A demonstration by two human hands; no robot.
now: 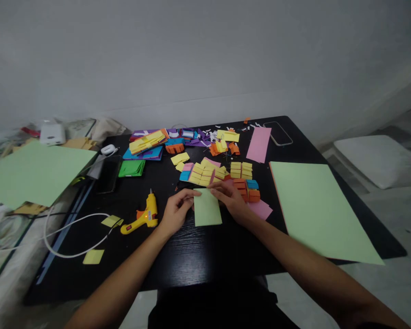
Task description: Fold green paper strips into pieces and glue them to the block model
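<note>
- Workpiece: small pale green paper rectangle [208,212], at the near middle of the black bench [188,269], between the 2 hands, long side running away from the body.
- Left hand [178,211]: fingers curled, almost closed on the far left corner. Index tip on the paper's face; thumb tip hidden at the edge, so can't tell how hard it pinches.
- Right hand [230,199]: thumb on the face near the far right corner, index out past the far edge, gap nearly nil. Reads as a light hold.
- Technique, my call: match pressure on the 2 far corners, else the sheet skews or creases. Fingertips only, no palm.
- Square the far edge before pressing anything down; work from the middle outward.
- Near edge is unheld. Drop the wrists a little if it lifts.
- Watch the yellow plastic glue gun [145,217] left of the left hand, nozzle facing away. Can't confirm heat; treat as hot, don't sweep that elbow across.
- Yellow paper-strip assembly [202,173] sits just past the fingertips, orange-and-blue folded paper piece [248,189] just beside the right hand. Low clearance, so small moves.
- Large pale green paper sheet [318,201] is under or near the right forearm; contact unclear. Don't drag it.
</note>
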